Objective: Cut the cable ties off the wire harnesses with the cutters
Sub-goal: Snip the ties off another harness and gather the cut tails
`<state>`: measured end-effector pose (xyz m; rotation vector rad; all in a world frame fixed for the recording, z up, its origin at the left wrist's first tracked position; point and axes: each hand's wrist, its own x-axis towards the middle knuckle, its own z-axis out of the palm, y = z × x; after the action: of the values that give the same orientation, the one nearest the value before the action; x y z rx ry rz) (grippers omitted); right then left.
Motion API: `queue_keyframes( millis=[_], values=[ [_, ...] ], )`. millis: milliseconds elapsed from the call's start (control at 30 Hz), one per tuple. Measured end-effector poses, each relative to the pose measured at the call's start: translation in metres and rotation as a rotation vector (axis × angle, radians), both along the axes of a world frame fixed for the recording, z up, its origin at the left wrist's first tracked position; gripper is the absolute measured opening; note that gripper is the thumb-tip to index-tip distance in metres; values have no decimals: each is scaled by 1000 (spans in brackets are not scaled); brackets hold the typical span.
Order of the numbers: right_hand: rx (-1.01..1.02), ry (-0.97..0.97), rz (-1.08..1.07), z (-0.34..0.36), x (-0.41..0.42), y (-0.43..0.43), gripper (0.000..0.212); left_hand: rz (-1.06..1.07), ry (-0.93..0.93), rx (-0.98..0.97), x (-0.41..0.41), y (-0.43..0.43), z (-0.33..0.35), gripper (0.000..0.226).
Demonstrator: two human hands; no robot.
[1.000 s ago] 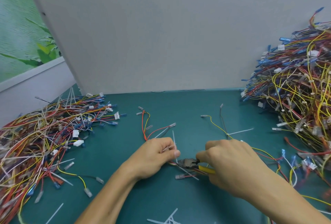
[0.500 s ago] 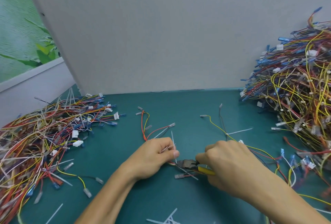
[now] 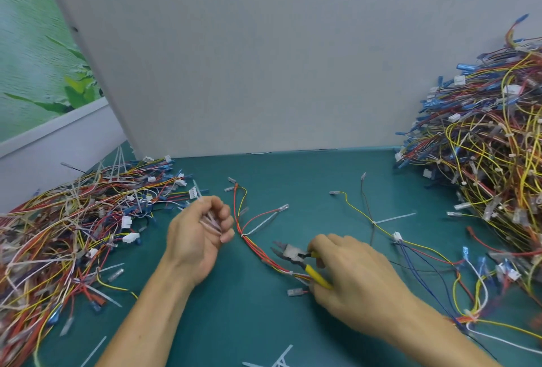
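On the teal tabletop, dead centre, a red-and-yellow wire harness is laid out, running from twelve o'clock down toward five o'clock. A white cable tie is seen fastened round it, its tail pointing to two o'clock. Just at nine o'clock of that harness, the left hand is held with its fingers curled round a bunch of cut ties. At five o'clock, the right hand is clamped round the yellow handles of the cutters. The jaws are parted a little and aimed at ten o'clock, and the tool is laid across the harness's lower wires.

A low heap of harnesses is spread at nine o'clock, and a tall heap is banked up at three o'clock. More snipped strips are scattered at six o'clock. A plain grey panel is stood along the far edge at twelve o'clock. A green leafy backdrop is glimpsed at ten o'clock, above a white ledge.
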<state>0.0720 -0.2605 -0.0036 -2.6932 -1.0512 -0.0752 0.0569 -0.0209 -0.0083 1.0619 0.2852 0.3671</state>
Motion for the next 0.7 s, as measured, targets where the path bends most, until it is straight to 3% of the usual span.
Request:
queue_keyframes(
  millis=[100,233,400,567,700],
  values=[
    [-21,41,-4,-7,0,4,24,123,62,96,3,4,-5,26],
    [-50,87,7,-4,6,-2,26,242,161,456,5,14,-10,20],
    [-170,207,95,20,13,-18,28,110,220,752,0,22,-12,15],
    [-277,285,136,27,13,-22,35,-57,151,971,-6,5,-5,10],
    [-317,306,127,25,10,-20,32,-33,202,1325,-5,-11,-4,10]
  ],
)
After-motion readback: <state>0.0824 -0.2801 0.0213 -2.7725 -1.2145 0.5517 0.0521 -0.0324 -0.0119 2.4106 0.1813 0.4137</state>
